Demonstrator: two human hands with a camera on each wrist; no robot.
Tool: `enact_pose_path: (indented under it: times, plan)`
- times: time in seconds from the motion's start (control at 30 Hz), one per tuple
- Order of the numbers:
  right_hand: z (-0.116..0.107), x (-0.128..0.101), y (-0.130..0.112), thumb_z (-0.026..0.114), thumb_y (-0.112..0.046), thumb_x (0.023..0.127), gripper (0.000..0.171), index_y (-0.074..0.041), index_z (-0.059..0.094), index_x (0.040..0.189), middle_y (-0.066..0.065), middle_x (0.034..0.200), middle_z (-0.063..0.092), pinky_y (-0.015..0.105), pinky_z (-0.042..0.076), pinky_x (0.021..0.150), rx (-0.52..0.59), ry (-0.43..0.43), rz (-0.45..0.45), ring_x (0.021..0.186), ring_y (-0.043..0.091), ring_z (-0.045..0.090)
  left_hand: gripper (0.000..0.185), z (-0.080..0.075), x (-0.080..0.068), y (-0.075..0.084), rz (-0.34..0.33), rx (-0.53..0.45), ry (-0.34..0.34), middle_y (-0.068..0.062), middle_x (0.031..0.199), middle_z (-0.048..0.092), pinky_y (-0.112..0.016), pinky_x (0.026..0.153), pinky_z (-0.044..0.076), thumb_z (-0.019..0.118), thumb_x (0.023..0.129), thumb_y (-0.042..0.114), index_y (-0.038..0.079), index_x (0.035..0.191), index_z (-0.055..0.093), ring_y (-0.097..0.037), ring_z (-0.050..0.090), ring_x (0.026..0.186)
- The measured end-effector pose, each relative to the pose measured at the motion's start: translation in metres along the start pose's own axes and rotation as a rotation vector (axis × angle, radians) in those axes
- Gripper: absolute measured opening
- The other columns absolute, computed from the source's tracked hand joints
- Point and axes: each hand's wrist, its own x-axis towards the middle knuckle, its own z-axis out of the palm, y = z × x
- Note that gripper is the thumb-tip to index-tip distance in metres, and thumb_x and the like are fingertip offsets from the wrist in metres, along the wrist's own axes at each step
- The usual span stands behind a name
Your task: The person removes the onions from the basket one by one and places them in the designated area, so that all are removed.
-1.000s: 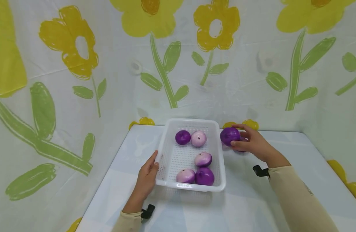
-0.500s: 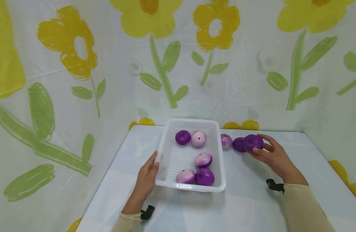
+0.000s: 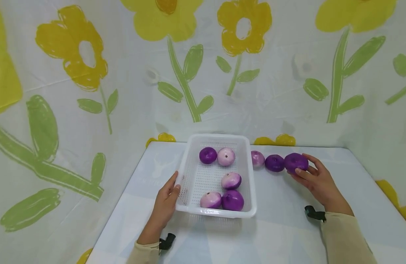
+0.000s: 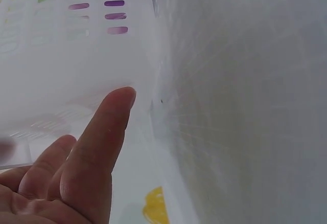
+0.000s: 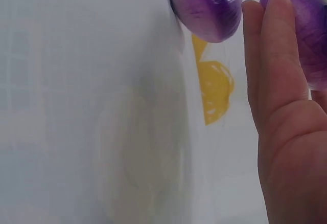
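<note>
A white perforated basket [image 3: 216,136] stands mid-table with several purple and pale onions in it, such as a dark one [image 3: 232,200] at the front. My left hand [image 3: 174,182] lies with straight fingers [image 4: 102,132] flat against the basket's left wall [image 4: 66,45]. To the right of the basket, my right hand [image 3: 305,168] grips a dark purple onion [image 3: 294,161] low at the table surface, thumb [image 5: 276,70] alongside it [image 5: 306,29]. That onion ends a row with another dark onion [image 3: 274,162] [image 5: 207,6] and a paler one [image 3: 257,158].
The pale table [image 3: 282,227] sits in a corner of white cloth with a yellow flower print [image 3: 242,29], close behind and at both sides. Both arms wear beige sleeves [image 3: 345,238] with a black strap [image 3: 314,213] at each wrist.
My right hand has carried the dark purple onion from beside the basket's right rim rightward and down to the end of the row on the table. The left hand has stayed put.
</note>
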Motion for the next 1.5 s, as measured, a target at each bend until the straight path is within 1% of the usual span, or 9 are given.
enact_pose_path:
  times: [0.17, 0.37, 0.67, 0.77, 0.83, 0.97, 1.07, 1.3, 1.5]
  plan:
    - [-0.006, -0.002, 0.001, 0.057, 0.013, 0.102, 0.068, -0.02, 0.035, 0.157, 0.003, 0.131, 0.062, 0.041, 0.057, 0.092, 0.074, 0.032, -0.034, 0.108, 0.033, 0.075, 0.058, 0.0, 0.002, 0.001, -0.015, -0.004, -0.003, -0.009, 0.166, 0.039, -0.056, 0.103, 0.052, 0.052, 0.113, 0.018, 0.015, 0.167, 0.033, -0.035, 0.051, 0.14]
    - [-0.011, 0.001, 0.002, 0.057, 0.014, 0.102, 0.071, -0.022, 0.031, 0.158, 0.004, 0.13, 0.061, 0.042, 0.058, 0.091, 0.092, 0.055, -0.035, 0.108, 0.032, 0.075, 0.06, -0.002, 0.002, 0.001, -0.042, -0.026, 0.007, -0.011, 0.166, 0.04, -0.051, 0.097, 0.057, 0.055, 0.112, 0.02, 0.015, 0.167, 0.033, -0.037, 0.055, 0.136]
    - [-0.015, 0.006, 0.009, 0.06, 0.012, 0.102, 0.079, -0.024, 0.024, 0.163, 0.003, 0.131, 0.052, 0.043, 0.056, 0.096, 0.079, 0.106, 0.035, 0.108, 0.019, 0.073, 0.061, -0.006, 0.001, -0.002, -0.059, -0.071, -0.005, -0.009, 0.166, 0.039, -0.051, 0.097, 0.057, 0.058, 0.111, 0.018, 0.019, 0.167, 0.034, -0.037, 0.054, 0.138]
    - [-0.015, 0.008, 0.01, 0.067, 0.005, 0.101, 0.089, -0.026, 0.019, 0.168, 0.007, 0.136, 0.042, 0.042, 0.054, 0.099, -0.019, 0.159, 0.063, 0.108, 0.013, 0.07, 0.06, -0.005, 0.001, -0.002, -0.053, -0.07, -0.006, -0.008, 0.167, 0.039, -0.051, 0.098, 0.056, 0.057, 0.111, 0.018, 0.02, 0.167, 0.035, -0.037, 0.053, 0.138]
    - [-0.015, 0.009, 0.011, 0.074, -0.004, 0.099, 0.094, -0.026, 0.017, 0.171, 0.015, 0.142, 0.037, 0.038, 0.055, 0.098, -0.169, 0.209, 0.078, 0.111, 0.011, 0.064, 0.06, -0.005, 0.001, -0.002, -0.049, -0.072, -0.009, -0.007, 0.167, 0.039, -0.05, 0.097, 0.056, 0.056, 0.111, 0.019, 0.02, 0.167, 0.035, -0.036, 0.053, 0.138]
    - [-0.016, 0.009, 0.013, 0.08, -0.026, 0.098, 0.097, -0.021, 0.016, 0.171, 0.035, 0.154, 0.031, 0.022, 0.057, 0.087, -0.523, 0.275, 0.089, 0.128, 0.038, 0.049, 0.059, -0.004, 0.001, -0.003, -0.045, -0.082, -0.012, -0.008, 0.166, 0.04, -0.045, 0.096, 0.057, 0.057, 0.111, 0.019, 0.02, 0.167, 0.035, -0.036, 0.054, 0.138]
    - [-0.017, 0.009, 0.013, 0.079, -0.034, 0.098, 0.097, -0.018, 0.017, 0.171, 0.041, 0.157, 0.029, 0.015, 0.056, 0.08, -0.673, 0.288, 0.074, 0.138, 0.052, 0.037, 0.059, -0.003, 0.001, -0.003, -0.041, -0.084, -0.013, -0.008, 0.166, 0.04, -0.044, 0.095, 0.058, 0.057, 0.111, 0.019, 0.019, 0.167, 0.035, -0.036, 0.054, 0.137]
    - [-0.019, 0.009, 0.014, 0.079, -0.04, 0.097, 0.099, -0.014, 0.018, 0.17, 0.041, 0.154, 0.038, 0.009, 0.051, 0.076, -0.802, 0.269, 0.07, 0.136, 0.051, 0.046, 0.059, -0.002, 0.001, -0.003, -0.032, -0.066, -0.012, -0.009, 0.167, 0.039, -0.05, 0.097, 0.057, 0.056, 0.112, 0.02, 0.017, 0.167, 0.035, -0.038, 0.053, 0.138]
    - [-0.017, 0.01, 0.013, 0.079, -0.044, 0.096, 0.1, -0.014, 0.019, 0.17, 0.041, 0.154, 0.038, 0.009, 0.05, 0.073, -0.871, 0.261, 0.081, 0.138, 0.056, 0.044, 0.059, -0.001, 0.001, -0.002, -0.03, -0.051, -0.004, -0.008, 0.167, 0.038, -0.052, 0.097, 0.056, 0.055, 0.112, 0.018, 0.018, 0.167, 0.035, -0.038, 0.053, 0.139]
